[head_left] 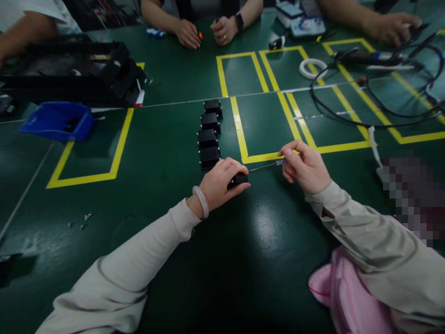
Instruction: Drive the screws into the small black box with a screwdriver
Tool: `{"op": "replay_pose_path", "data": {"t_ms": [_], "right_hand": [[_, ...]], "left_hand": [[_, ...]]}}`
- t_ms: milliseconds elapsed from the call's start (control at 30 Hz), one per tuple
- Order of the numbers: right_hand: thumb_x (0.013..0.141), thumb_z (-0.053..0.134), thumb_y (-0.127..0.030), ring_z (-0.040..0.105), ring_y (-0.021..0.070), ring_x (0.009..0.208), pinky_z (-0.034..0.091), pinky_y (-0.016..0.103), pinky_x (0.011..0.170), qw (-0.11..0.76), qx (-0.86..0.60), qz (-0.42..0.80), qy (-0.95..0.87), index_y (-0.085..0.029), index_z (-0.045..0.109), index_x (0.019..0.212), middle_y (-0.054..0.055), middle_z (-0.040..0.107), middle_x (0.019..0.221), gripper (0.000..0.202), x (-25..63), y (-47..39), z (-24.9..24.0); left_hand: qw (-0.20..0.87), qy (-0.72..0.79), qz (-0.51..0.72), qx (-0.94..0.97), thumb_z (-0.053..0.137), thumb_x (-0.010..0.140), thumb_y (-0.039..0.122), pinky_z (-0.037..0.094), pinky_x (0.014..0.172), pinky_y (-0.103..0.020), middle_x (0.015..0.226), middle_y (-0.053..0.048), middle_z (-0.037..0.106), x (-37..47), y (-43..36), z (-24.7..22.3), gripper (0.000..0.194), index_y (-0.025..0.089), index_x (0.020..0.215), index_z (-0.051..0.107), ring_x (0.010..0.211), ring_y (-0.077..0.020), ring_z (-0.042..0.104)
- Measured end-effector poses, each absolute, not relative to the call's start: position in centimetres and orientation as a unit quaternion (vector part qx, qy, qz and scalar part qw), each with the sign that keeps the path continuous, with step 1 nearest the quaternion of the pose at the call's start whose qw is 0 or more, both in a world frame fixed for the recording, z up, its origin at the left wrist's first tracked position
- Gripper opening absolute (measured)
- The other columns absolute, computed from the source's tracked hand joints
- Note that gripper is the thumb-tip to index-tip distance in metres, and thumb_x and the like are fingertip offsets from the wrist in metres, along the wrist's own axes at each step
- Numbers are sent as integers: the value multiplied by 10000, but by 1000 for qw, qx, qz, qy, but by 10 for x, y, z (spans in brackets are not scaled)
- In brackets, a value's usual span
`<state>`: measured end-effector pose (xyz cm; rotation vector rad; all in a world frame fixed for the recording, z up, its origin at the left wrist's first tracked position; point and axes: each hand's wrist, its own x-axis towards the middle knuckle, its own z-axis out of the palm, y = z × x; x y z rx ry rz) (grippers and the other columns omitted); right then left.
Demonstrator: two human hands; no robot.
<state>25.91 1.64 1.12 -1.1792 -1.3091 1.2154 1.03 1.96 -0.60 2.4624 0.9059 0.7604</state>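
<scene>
My left hand (220,183) is closed round a small black block (238,180), holding it on the green table. Between the fingertips of my right hand (306,167) is a thin screwdriver (263,167); its shaft runs left to the side of that block. Most of the screwdriver's handle is hidden by my fingers. Just beyond my left hand, several similar black blocks (210,157) stand in a row leading away from me, with small shiny screws (198,144) sticking out at their sides.
Loose screws (82,227) lie at left, below a blue scoop-like bin (59,121) and a long black housing (69,74). Cables (347,116) and a white tape roll (313,68) are at right. Co-workers' hands (189,35) rest across the table. Something pink (354,287) is near my right forearm.
</scene>
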Motion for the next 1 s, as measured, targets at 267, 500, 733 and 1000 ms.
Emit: {"op": "replay_pose_path", "data": {"t_ms": [267,500,733,1000], "right_hand": [[887,690,-475,414,71,331,350,209,341,478,-476,499,-544,-213,521,924,-113,433,449,314,260,17,11],[869,711,-480,398,76,310,322,212,319,481,-481,486,-550,-218,523,930,-116,424,429,329,258,16,10],[931,627,-444,370,73,284,303,214,308,473,-493,478,-552,-208,534,850,-120,362,392,267,258,14,12],[926,650,-384,418,82,323,330,221,336,468,-496,476,-555,-226,530,911,-104,434,436,200,258,13,14]], "left_hand": [[203,329,271,881,621,971,338,521,901,-405,1081,-97,637,10,20,-8,213,164,1091,589,1008,-229,595],[200,326,275,882,617,973,340,517,897,-400,1068,-96,639,10,20,-7,209,164,1081,586,1003,-228,595],[205,332,269,881,618,972,350,516,902,-398,1079,-92,637,10,20,-7,217,170,1087,584,1009,-227,594],[208,332,271,880,619,970,342,515,913,-402,1083,-95,636,10,20,-7,218,167,1094,585,1017,-228,593]]}}
